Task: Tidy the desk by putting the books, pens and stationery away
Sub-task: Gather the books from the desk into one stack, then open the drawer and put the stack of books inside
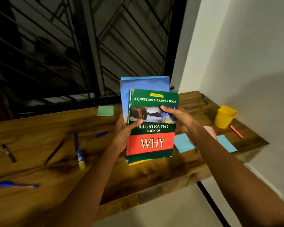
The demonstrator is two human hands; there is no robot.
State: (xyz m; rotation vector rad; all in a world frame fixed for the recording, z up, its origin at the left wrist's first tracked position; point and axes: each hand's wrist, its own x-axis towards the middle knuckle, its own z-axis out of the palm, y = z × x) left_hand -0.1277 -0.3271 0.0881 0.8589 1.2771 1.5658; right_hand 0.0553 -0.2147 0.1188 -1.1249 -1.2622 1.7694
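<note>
Both hands hold a small stack of books upright above the wooden desk [39, 161]. The front one is a green and red book [152, 141] titled "Illustrated Book of Why"; a larger blue book [143, 83] stands behind it. My left hand [124, 130] grips the stack's left edge, thumb on the cover. My right hand [179, 119] grips the right edge. Several pens lie on the desk to the left: blue pens [16, 184] [102, 134], a black pen [57, 149], a dark marker [8, 153] and a blue and yellow glue stick [80, 158].
A yellow cup [225, 117] stands at the desk's right end beside a red pen [235, 131]. Blue sticky notes [184, 143] [228, 143], a pink pad [210, 131] and a green note [105, 110] lie around. A barred window rises behind; a white wall is at right.
</note>
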